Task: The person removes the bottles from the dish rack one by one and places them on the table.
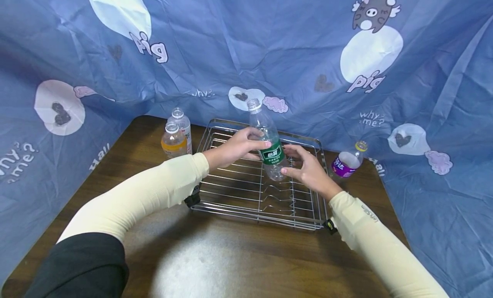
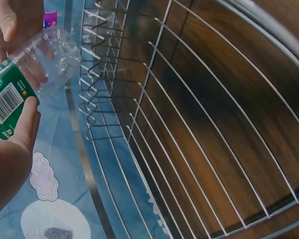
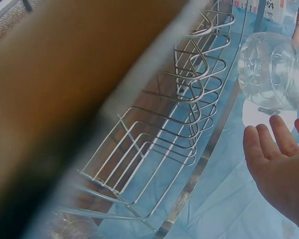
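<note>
A clear plastic bottle with a green label [image 1: 272, 153] is held tilted over a wire dish rack [image 1: 231, 184], its capless neck up and to the left. My left hand [image 1: 239, 147] grips it around the middle, with the thumb [image 2: 26, 122] across the label. Beside the bottle's lower end is my right hand [image 1: 308, 172], its fingers [image 3: 284, 137] extended and spread. The right thumb tip overlaps the base in the head view. In the right wrist view, the clear ribbed base [image 3: 274, 72] appears just above those fingertips.
To the left of the rack stand a bottle with an orange label [image 1: 174, 145] and a clear bottle with a white label [image 1: 185, 126]. A purple-labelled bottle with a yellow neck ring [image 1: 346, 163] stands right of the rack. Behind the wooden table [image 1: 231, 259] hangs a blue printed cloth [image 1: 246, 41].
</note>
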The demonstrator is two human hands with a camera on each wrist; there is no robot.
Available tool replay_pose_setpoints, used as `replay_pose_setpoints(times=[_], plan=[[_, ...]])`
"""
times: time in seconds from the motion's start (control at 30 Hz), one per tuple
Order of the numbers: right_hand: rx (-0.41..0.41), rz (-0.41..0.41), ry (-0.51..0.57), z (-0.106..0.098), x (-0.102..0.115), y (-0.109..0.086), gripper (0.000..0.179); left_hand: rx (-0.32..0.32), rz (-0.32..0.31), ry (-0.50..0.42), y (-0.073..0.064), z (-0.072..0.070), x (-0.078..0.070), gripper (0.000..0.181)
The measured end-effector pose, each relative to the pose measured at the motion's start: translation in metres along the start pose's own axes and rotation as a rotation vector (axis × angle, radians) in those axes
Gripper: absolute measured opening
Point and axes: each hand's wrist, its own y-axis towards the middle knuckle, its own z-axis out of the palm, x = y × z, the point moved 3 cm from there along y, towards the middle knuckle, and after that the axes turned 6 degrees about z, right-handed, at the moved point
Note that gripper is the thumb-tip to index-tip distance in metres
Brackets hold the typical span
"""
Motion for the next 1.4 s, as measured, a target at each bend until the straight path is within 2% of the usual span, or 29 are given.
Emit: replay_pose_setpoints(times=[0.47,0.77,1.07,1.23,1.4], plan=[[0.003,0.003,-0.024,0.002,0.002,-0.001,0.070,0.019,-0.026,-0.015,-0.001,0.009,0.008,0.063],[-0.013,-0.001,-0.042,0.004,0.001,-0.001,0.071,0.027,0.006,-0.059,-0.001,0.015,0.008,0.053],[-0.016,0.034,-0.046,0.006,0.007,-0.003,0.071,0.042,0.024,-0.067,-0.001,0.020,0.011,0.053],[-0.012,0.041,-0.044,0.008,0.014,-0.005,0.072,0.043,0.013,-0.070,-0.001,0.025,0.012,0.052],[-0.013,0.040,-0.021,0.007,0.010,-0.005,0.072,0.048,0.014,-0.053,-0.001,0.027,0.011,0.053]])
